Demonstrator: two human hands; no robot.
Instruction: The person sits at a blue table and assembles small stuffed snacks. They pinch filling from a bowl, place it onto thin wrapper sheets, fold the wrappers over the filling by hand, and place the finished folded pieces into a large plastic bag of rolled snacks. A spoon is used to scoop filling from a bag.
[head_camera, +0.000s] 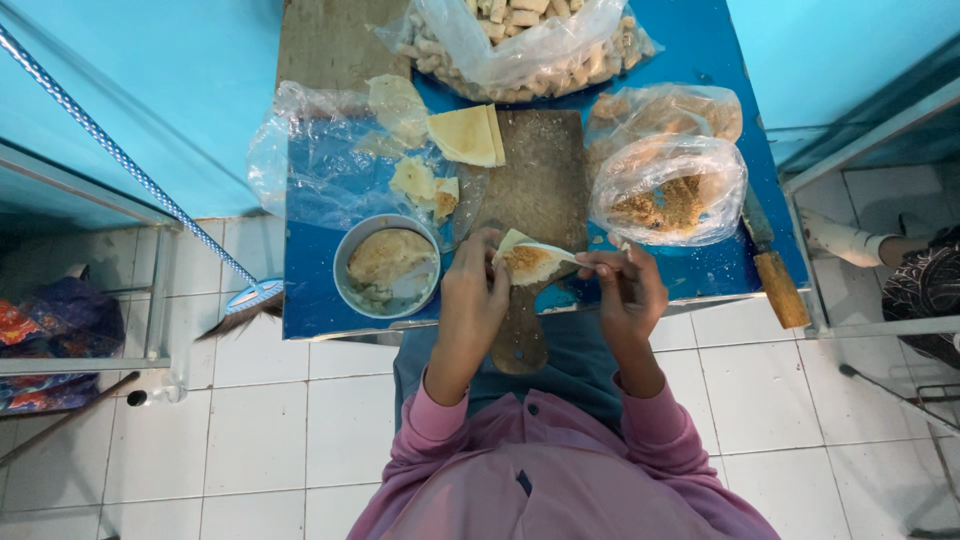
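Head view. The left hand cradles a thin wrapper heaped with brown filling, held just above the near end of the board on the blue table. The right hand pinches the wrapper's right edge between its fingertips. The sheet appears light, soft and easily torn; it is probably best supported from beneath and gripped at bare margins. Nearby: a bowl of paste, a bag of filling, a knife.

The table is blue. The board is brown. The sleeves are pink. The wrapper is pale yellow. The floor tiles are white. The bowl is grey.
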